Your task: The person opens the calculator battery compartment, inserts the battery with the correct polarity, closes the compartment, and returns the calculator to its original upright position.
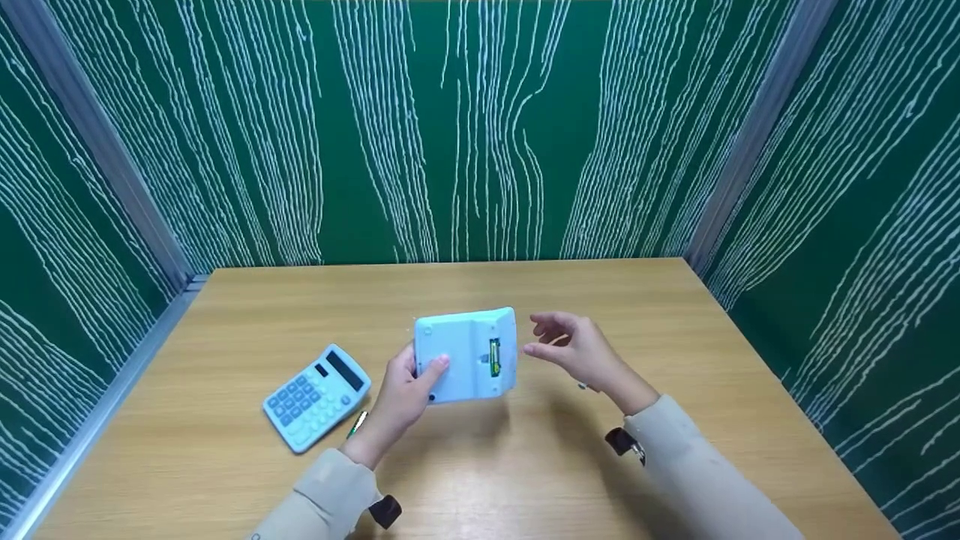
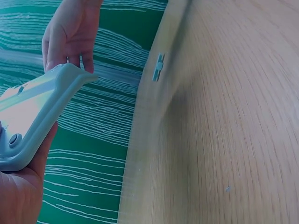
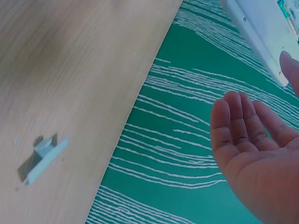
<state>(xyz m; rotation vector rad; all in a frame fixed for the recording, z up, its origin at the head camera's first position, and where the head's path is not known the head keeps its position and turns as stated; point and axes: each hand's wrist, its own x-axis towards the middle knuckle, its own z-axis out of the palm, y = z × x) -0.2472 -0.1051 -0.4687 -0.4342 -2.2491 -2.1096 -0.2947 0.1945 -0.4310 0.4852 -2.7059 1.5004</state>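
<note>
My left hand (image 1: 405, 390) grips a light blue calculator (image 1: 454, 352) above the table, thumb on its back. The calculator's back faces up, and its battery compartment is uncovered with a green battery (image 1: 494, 358) inside. Just right of the calculator is my right hand (image 1: 574, 349), fingers loosely bent and holding nothing; its bare palm shows in the right wrist view. A small light blue battery cover (image 3: 46, 161) lies on the table, mostly hidden behind the right wrist in the head view.
A second light blue calculator (image 1: 316, 399) lies face up on the wooden table (image 1: 360, 292), left of my left hand. Beside it, a slim green-and-white object (image 1: 358, 424) is partly covered by the left wrist. Green panels with white lines (image 1: 480, 135) stand around the table.
</note>
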